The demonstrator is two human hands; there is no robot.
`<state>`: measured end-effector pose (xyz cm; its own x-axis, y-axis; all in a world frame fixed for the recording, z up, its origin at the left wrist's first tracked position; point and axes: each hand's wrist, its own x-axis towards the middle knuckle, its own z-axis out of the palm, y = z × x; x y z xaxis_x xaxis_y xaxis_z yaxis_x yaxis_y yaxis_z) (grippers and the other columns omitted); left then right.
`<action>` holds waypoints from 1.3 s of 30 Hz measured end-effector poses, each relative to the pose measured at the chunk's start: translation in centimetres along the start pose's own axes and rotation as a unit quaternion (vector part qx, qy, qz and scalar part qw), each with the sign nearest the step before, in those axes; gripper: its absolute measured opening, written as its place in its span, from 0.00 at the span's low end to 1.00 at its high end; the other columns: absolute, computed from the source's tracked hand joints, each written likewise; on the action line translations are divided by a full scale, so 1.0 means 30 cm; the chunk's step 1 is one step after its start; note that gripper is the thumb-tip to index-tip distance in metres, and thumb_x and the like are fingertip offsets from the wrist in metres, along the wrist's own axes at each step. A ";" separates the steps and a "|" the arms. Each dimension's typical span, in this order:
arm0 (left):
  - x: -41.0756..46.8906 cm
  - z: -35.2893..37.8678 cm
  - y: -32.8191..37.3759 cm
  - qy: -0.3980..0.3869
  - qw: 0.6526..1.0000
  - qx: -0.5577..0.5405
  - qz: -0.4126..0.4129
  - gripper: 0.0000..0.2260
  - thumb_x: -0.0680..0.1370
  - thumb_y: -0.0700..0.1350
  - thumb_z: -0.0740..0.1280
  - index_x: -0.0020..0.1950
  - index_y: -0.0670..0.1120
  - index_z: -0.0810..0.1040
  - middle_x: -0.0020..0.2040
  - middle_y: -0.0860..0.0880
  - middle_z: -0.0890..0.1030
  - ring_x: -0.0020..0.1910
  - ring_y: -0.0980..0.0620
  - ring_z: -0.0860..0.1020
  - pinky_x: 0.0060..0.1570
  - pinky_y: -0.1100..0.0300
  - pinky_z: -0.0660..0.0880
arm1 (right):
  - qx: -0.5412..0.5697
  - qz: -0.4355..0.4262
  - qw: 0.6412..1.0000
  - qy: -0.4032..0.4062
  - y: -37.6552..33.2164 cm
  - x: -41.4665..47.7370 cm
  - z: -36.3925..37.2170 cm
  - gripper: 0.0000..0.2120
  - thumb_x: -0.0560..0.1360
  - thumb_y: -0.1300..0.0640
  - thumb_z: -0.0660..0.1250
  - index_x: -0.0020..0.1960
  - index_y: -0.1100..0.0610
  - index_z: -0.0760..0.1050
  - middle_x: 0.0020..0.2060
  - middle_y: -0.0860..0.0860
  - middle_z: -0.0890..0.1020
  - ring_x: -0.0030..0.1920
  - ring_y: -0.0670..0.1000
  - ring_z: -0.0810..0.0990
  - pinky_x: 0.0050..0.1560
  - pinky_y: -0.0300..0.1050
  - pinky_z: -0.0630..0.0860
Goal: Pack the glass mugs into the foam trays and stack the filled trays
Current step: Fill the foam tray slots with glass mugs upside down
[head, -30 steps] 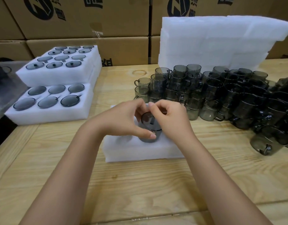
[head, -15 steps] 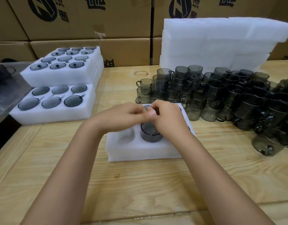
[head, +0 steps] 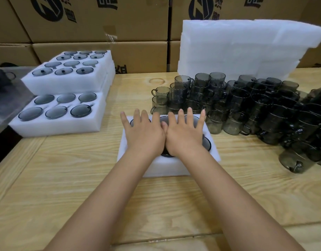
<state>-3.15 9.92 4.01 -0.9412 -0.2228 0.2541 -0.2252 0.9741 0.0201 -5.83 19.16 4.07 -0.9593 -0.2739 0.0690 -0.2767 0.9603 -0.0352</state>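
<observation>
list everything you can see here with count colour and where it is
foam tray being packed: one, white, table centre, under both hands
mugs in that tray: mostly hidden, smoky grey, in its cavities
filled foam trays: several, white, table's left, far ones stacked
loose glass mugs: many, smoky grey, stacked on table's right
spare foam: one pile, white, back right
cardboard boxes: several, brown, behind the table
table: one, pale wood
left hand: one, flat on the tray
right hand: one, flat on the tray

The left hand and right hand cover most mugs in the near foam tray.
</observation>
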 end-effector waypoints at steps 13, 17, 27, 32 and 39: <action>-0.024 0.034 -0.263 0.022 0.660 -0.728 -0.184 0.14 0.80 0.43 0.63 0.65 0.48 0.71 0.57 0.47 0.79 0.49 0.57 0.80 0.46 0.65 0.75 | 0.245 -0.007 0.944 0.222 0.072 -0.050 -0.074 0.16 0.81 0.51 0.55 0.61 0.57 0.74 0.60 0.51 0.77 0.62 0.57 0.70 0.60 0.50 0.64; -0.030 0.084 -0.262 0.035 0.677 -0.716 -0.166 0.14 0.79 0.38 0.63 0.65 0.44 0.72 0.54 0.50 0.80 0.48 0.59 0.80 0.46 0.67 0.75 | 0.206 0.053 0.892 0.400 0.291 -0.094 -0.143 0.14 0.76 0.56 0.63 0.59 0.61 0.77 0.55 0.60 0.76 0.52 0.62 0.75 0.51 0.53 0.71; -0.015 0.098 -0.253 0.043 0.679 -0.718 -0.144 0.17 0.76 0.29 0.62 0.63 0.40 0.73 0.50 0.53 0.78 0.42 0.60 0.79 0.38 0.69 0.75 | 0.033 0.223 0.951 0.213 0.593 -0.102 -0.098 0.17 0.78 0.58 0.62 0.63 0.65 0.70 0.58 0.63 0.72 0.50 0.67 0.75 0.40 0.51 0.66; -0.018 0.101 -0.258 0.040 0.670 -0.731 -0.120 0.20 0.71 0.34 0.68 0.63 0.40 0.73 0.50 0.53 0.79 0.41 0.62 0.80 0.37 0.69 0.75 | 0.034 0.211 0.954 0.211 0.610 -0.086 -0.096 0.11 0.77 0.60 0.63 0.54 0.67 0.74 0.48 0.65 0.76 0.47 0.67 0.75 0.39 0.50 0.66; -0.016 0.113 -0.258 0.045 0.663 -0.739 -0.109 0.21 0.68 0.37 0.69 0.61 0.41 0.73 0.49 0.53 0.78 0.40 0.64 0.80 0.37 0.70 0.75 | 0.047 0.204 0.953 0.220 0.603 -0.098 -0.111 0.09 0.77 0.60 0.63 0.52 0.67 0.75 0.47 0.64 0.77 0.46 0.66 0.75 0.40 0.50 0.66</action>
<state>-1.80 2.36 0.44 -0.8935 -0.4252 0.1447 0.2023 -0.0932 0.9749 -7.83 37.50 6.56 -0.8776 0.1889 0.4407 0.0895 0.9675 -0.2366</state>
